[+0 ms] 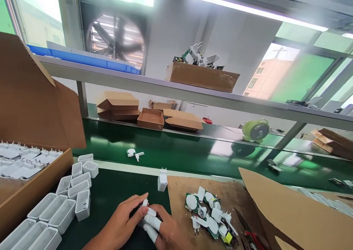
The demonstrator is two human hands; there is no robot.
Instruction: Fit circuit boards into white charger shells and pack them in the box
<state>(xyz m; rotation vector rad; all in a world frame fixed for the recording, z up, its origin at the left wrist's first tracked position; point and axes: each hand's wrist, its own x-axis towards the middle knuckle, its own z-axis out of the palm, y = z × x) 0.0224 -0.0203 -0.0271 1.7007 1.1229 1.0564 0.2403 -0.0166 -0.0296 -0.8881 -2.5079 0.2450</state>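
Low in the middle of the view, my left hand [124, 218] pinches a small white charger plug part [145, 202] with a metal pin pointing up. Close against it, my right hand [169, 226], with white covers on some fingers, is closed on the same part from the right. The fingers hide most of the part. Just beyond my hands stands an assembled white charger [162, 180] with its pins up. To the right, a pile of green circuit boards with white parts [212, 213] lies on a brown cardboard sheet [179, 191]. Several open white charger housings [64, 213] stand in rows at left.
A cardboard box [63, 161] of white chargers stands far left. The green conveyor belt [176, 150] runs across behind the bench, carrying a few loose parts [135, 153]. Red-handled pliers [252, 239] and a cardboard flap [298, 209] are at right. A shelf [132, 81] spans above.
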